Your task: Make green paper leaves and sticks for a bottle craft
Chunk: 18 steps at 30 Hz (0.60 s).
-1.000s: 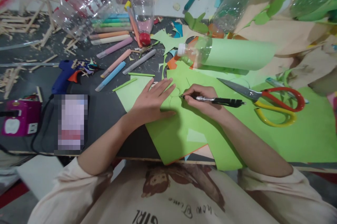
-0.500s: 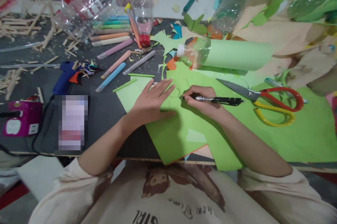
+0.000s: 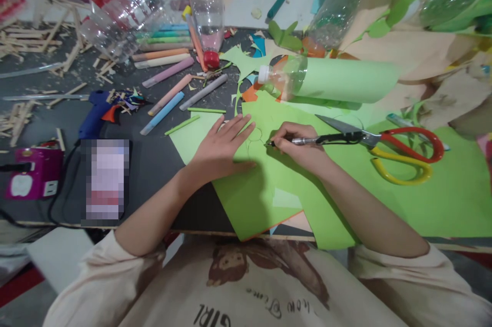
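My left hand (image 3: 225,150) lies flat on the bright green paper (image 3: 249,204), fingers spread, holding nothing. In my right hand (image 3: 300,145) is a black-and-clear pen (image 3: 338,138), gripped near its tip. That tip is at or just above the paper, beside thin drawn lines that form a small circle and a larger curve below it. Scissors (image 3: 371,138) with one red and one yellow handle rest on the green paper to the right of the pen. Two thin green paper rolls (image 3: 206,110) lie beyond my left hand.
A clear bottle wrapped in pale green paper (image 3: 346,80) lies beyond my hands. To the left are a blue glue gun (image 3: 93,111), a purple box (image 3: 34,173), a phone (image 3: 105,178) and wood sticks (image 3: 28,40). Rolled paper tubes (image 3: 169,72) and clear bottles (image 3: 207,4) stand or lie farther back.
The pen's tip has shifted slightly right and toward me, and its back end has swung away from me, now overlapping the scissors. My left hand has stayed in place.
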Each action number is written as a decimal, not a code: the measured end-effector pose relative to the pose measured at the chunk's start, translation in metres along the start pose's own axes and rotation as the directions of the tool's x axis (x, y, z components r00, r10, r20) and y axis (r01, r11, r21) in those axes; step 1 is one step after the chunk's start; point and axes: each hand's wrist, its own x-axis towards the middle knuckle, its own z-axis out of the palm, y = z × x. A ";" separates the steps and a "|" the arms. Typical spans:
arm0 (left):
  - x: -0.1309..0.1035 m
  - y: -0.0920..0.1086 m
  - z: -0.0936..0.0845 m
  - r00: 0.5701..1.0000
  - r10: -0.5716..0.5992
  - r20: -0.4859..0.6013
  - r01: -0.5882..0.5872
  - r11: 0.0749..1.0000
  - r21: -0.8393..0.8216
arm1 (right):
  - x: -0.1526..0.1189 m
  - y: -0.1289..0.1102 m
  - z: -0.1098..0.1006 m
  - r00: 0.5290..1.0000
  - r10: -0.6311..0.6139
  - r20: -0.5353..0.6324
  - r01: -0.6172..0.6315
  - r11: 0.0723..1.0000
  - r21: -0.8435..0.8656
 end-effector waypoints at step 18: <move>0.003 -0.001 0.000 0.997 -0.079 0.021 0.079 0.997 -0.015 | -0.001 0.003 0.002 0.998 -0.051 0.034 0.055 0.992 -0.111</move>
